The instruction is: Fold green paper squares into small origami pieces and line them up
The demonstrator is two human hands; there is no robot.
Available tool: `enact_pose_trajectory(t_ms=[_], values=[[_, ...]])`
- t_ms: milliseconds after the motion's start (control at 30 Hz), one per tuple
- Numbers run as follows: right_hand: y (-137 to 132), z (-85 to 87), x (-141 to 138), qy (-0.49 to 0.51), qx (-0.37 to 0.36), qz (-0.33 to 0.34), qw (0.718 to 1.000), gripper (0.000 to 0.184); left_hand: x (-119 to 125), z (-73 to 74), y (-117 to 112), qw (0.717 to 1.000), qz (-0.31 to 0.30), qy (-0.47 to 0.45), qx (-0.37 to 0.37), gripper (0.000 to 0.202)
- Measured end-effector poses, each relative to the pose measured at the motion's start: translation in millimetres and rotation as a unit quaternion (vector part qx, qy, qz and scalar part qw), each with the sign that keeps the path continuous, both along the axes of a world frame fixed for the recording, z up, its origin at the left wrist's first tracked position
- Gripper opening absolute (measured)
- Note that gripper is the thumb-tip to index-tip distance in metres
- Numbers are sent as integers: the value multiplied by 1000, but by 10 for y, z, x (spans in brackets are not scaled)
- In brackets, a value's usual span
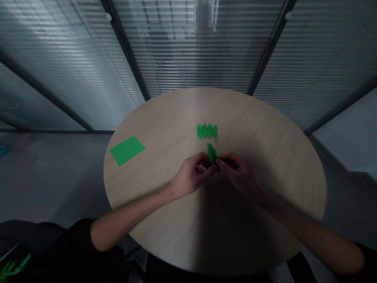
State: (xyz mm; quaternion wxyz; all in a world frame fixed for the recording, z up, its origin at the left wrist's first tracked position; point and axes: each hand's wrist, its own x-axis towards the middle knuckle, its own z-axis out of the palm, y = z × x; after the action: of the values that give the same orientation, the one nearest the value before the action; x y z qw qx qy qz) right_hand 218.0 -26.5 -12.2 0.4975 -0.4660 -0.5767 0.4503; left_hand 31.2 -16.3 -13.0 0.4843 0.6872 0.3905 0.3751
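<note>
Green paper shape (211,153), narrow, pointed and creased, sticks up between two bare hands over the middle of a round table (265,157) of pale, fine-grained wood. The left hand (191,177) and right hand (240,175) meet fingertip to fingertip, both pinched shut on the shape's lower end, forearms angling in from either side. Just beyond them a row of folded pieces (207,131), green and zigzag-edged, lies on the wood. Well off to the left lies a flat sheet (127,150), smooth, green and rectangular. Slatted blinds (191,47) fill the background.
</note>
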Motion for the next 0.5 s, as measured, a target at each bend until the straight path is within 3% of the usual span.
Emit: enact_pose_trajectory(t_ms=[267, 500], values=[[8, 21, 33, -20, -5, 40, 999, 16, -10, -31, 15, 1000, -18, 12, 5, 17], [18, -14, 31, -42, 16, 24, 999, 24, -7, -15, 5, 999, -39, 4, -5, 22]])
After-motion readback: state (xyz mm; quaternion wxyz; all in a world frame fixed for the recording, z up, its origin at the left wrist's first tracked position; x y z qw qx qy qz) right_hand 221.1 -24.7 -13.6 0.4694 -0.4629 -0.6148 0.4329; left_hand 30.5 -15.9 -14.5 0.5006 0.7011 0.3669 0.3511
